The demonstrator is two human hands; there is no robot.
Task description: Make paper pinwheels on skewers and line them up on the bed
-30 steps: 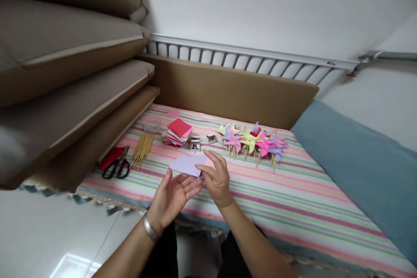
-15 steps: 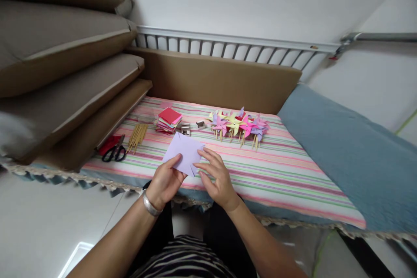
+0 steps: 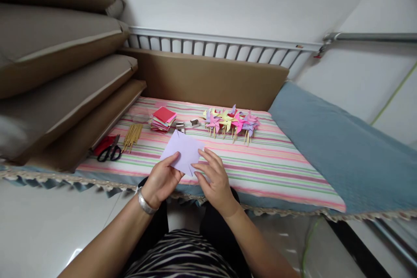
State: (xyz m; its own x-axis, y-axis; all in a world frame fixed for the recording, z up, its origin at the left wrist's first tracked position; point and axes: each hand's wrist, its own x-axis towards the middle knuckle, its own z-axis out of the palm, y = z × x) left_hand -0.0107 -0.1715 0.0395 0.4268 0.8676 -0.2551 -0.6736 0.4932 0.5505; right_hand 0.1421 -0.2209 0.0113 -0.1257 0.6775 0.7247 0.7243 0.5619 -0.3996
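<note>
A light purple paper square point(image 3: 184, 150) with slits at its corners is pinched by my left hand point(image 3: 164, 178), the thumb lying on its face and the fingers behind it. My right hand point(image 3: 213, 178) is at the paper's right edge, with fingers apart and fingertips touching or very close to it. Beyond the paper lie a stack of coloured paper squares point(image 3: 163, 119) topped by a red sheet, and small metallic pieces point(image 3: 194, 123) whose kind I cannot make out. Several finished paper pinwheels point(image 3: 228, 121) on sticks are grouped to the right.
Black-handled scissors point(image 3: 110, 152) and a bundle of thin wooden sticks point(image 3: 132, 137) lie at the left on the striped cloth point(image 3: 260, 173). Stacked cushions point(image 3: 65, 56) rise at the left. A brown board point(image 3: 208, 80) stands behind, before a white radiator point(image 3: 224, 47).
The view has shifted slightly, so the background sits further left. My hands and the purple paper keep nearly the same pose.
</note>
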